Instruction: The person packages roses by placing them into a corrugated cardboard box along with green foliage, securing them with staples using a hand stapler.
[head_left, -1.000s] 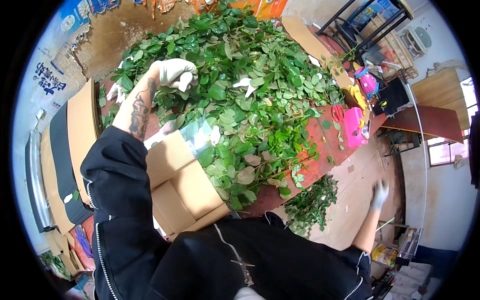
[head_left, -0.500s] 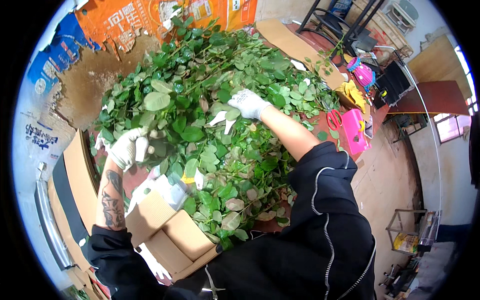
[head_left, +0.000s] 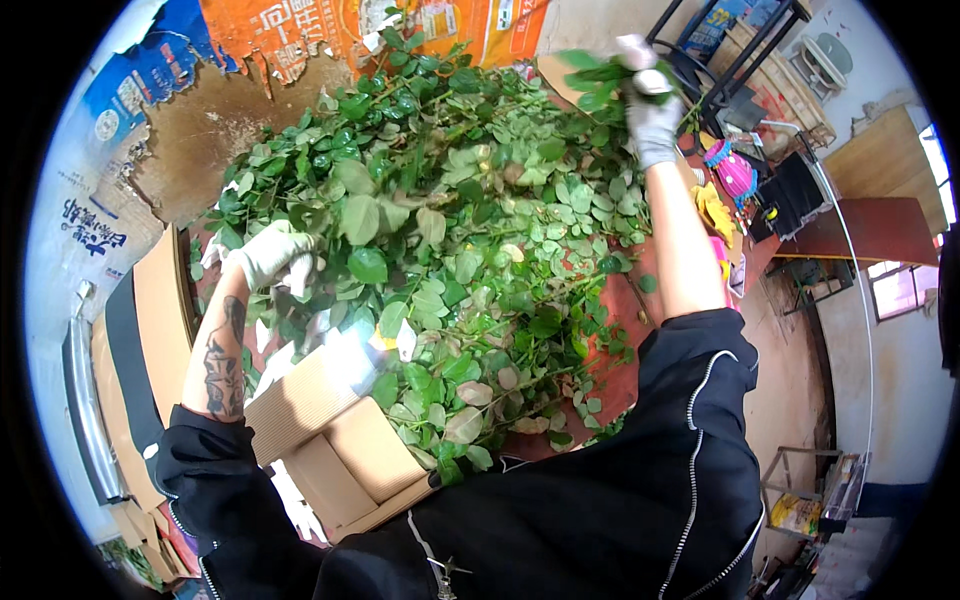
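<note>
A big heap of green leafy stems (head_left: pixel 450 230) covers a red table (head_left: pixel 610 350). My left hand (head_left: pixel 268 255), in a white glove, rests at the left edge of the heap with its fingers curled into the leaves. My right hand (head_left: pixel 648 110), also gloved, is stretched out to the far right end of the heap and grips a leafy stem (head_left: pixel 600 75) that it lifts above the pile. Both black sleeves are pushed up to the elbows.
An open cardboard box (head_left: pixel 330 440) sits at the table's near edge, under the leaves. Flat cardboard (head_left: pixel 150 320) leans at the left. A worn wall with torn orange and blue posters (head_left: pixel 300 40) stands behind. Pink and yellow items (head_left: pixel 735 175) and a dark metal rack (head_left: pixel 760 60) lie at the right.
My right arm came up from down at my right side, crossed the heap and now holds a stem high at its far end. My left hand slid from the pile's top to its left edge.
</note>
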